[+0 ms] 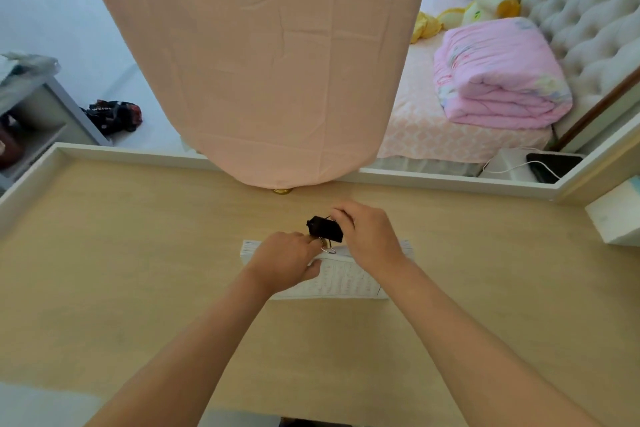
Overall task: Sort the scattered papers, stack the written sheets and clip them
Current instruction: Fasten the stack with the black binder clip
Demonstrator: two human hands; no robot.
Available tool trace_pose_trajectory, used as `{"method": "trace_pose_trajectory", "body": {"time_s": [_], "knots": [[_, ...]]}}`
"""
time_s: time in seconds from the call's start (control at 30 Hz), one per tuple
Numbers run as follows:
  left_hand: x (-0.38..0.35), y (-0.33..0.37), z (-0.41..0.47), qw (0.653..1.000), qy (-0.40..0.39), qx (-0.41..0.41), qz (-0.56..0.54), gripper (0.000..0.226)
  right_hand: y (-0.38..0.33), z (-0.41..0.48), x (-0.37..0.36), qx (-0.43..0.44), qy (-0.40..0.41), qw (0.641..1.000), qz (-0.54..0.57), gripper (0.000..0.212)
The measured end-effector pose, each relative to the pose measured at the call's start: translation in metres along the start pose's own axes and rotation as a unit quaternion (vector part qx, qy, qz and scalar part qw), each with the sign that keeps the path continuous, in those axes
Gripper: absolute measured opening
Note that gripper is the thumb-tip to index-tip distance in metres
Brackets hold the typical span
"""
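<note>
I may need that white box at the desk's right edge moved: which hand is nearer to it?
Right. The right hand, gripping the black binder clip, lies left of the white box; the left hand is farther left, holding the paper stack.

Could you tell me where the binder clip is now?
Head view, centre: above the desk, the black binder clip is at the far edge of the written sheets, gripped by the right hand, left hand beside it.

I see the clip (325, 229) black with silver wire handles, the sheets (343, 279) white with faint reddish rows, the surface (138, 270) pale beige wood-grain with a white rim, the cloth (256, 62) plain peach-pink, the quilt (498, 80) pink with a faint floral print
</note>
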State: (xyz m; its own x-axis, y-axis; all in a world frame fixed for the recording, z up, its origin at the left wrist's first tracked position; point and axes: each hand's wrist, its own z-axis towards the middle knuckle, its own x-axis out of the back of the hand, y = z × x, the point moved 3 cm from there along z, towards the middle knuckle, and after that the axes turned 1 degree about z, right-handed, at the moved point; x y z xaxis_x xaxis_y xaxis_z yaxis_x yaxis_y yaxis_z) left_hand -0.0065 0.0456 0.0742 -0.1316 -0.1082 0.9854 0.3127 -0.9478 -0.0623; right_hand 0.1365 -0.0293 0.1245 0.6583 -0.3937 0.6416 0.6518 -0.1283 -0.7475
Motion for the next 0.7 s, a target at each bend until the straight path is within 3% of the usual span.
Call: {"method": "trace_pose_trajectory", "body": {"time_s": [0.03, 0.13, 0.2, 0.47, 0.7], "knots": [[0.000, -0.001, 0.000, 1.000, 0.003, -0.003, 0.001, 0.026, 0.002, -0.002, -0.002, -0.025, -0.024, 0.999, 0.027, 0.017], [0.003, -0.002, 0.002, 1.000, 0.005, -0.016, 0.006, 0.017, 0.008, -0.006, -0.007, -0.073, -0.131, 0.987, 0.052, 0.071], [0.004, -0.002, 0.002, 1.000, 0.006, -0.020, 0.011, 0.018, 0.012, -0.005, -0.009, -0.068, -0.140, 0.987, 0.027, 0.085], [-0.001, -0.006, 0.004, 0.999, 0.001, -0.001, -0.037, 0.021, 0.004, -0.006, 0.012, -0.048, -0.047, 0.995, 0.072, 0.069], [0.000, -0.010, 0.004, 0.995, -0.036, 0.020, -0.086, 0.025, -0.007, -0.010, 0.046, 0.025, -0.033, 0.997, 0.058, 0.045]]}}
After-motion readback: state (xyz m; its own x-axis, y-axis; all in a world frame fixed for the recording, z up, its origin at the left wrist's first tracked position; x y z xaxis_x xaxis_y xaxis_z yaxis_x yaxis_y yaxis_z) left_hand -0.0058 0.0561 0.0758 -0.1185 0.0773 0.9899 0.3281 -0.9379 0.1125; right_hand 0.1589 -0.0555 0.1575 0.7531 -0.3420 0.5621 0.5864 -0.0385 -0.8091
